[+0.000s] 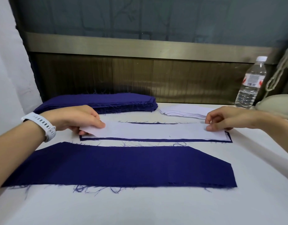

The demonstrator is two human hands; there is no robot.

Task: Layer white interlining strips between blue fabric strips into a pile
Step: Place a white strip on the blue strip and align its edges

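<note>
"What is the person wearing on the left side?"

"The left hand is wearing a white sport wristband at the wrist, and the strap is showing rows of small oblong holes."

"And on the right side?"

"The right hand and both forearms are showing bare."

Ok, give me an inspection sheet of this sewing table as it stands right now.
Surface: white-covered table, loose blue threads near the front.
Job's things: white interlining strip over the pile; single blue strip nearest; blue stack and white stack at the back.
Clutter: water bottle, back right.
Hands: left hand and right hand each pinch one end of the interlining strip; white watch on left wrist.
Cables: nothing seen; a pale cord hangs far right.
Surroundings: dark panelled wall behind.
</note>
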